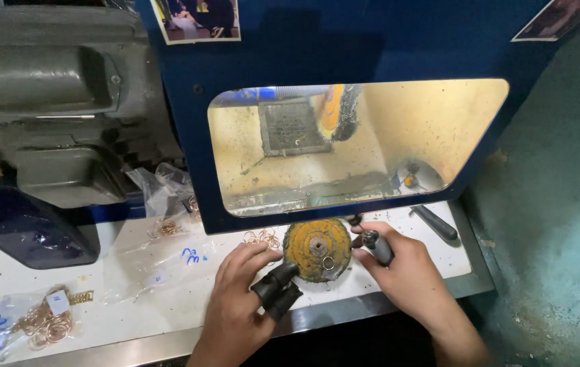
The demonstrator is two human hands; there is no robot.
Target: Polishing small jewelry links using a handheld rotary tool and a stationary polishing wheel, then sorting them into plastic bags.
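Note:
A round yellow-brown polishing wheel lies flat on the white bench, with a small metal ring resting on its face. My left hand sits just left of the wheel, fingers spread; the thumb and a finger wear black rubber cots that touch the wheel's lower left edge. My right hand is at the wheel's right edge and grips a dark cylindrical tool handle. Several thin copper-coloured rings lie on the bench close to my left fingers.
A blue hood with a yellow-lit window stands behind the wheel; another wheel spins inside. A grey motor is at the left. Plastic bags of rings lie at left. A black-handled tool lies at right.

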